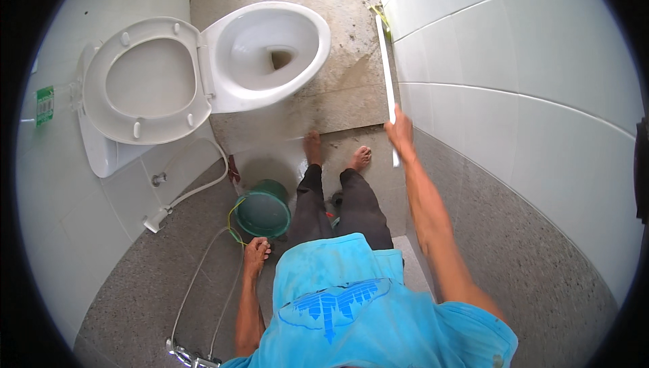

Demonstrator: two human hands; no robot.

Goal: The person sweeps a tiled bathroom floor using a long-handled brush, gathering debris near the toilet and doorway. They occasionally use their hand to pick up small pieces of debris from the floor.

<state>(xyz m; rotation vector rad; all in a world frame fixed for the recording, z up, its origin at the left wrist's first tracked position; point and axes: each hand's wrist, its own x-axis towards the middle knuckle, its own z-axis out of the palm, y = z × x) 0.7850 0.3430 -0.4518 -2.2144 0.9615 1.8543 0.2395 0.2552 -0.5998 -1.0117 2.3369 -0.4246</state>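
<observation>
My right hand is closed around a long white handle, gripping it near its lower end. At its far end, yellow-green bristle-like strands lie against the right wall, so it looks like a brush. My left hand is low on the left with its fingers curled, just below the green bucket. A yellow-green strand runs from the bucket's side to that hand; whether the fingers hold it is hidden. The white toilet bowl stands ahead on the left with its seat raised.
A thin hose loops left of my left arm to a metal tap. A white bidet sprayer hangs on the left wall. A plastic bottle with a green label is beside the toilet. The floor looks wet and stained; tiled walls close in on both sides.
</observation>
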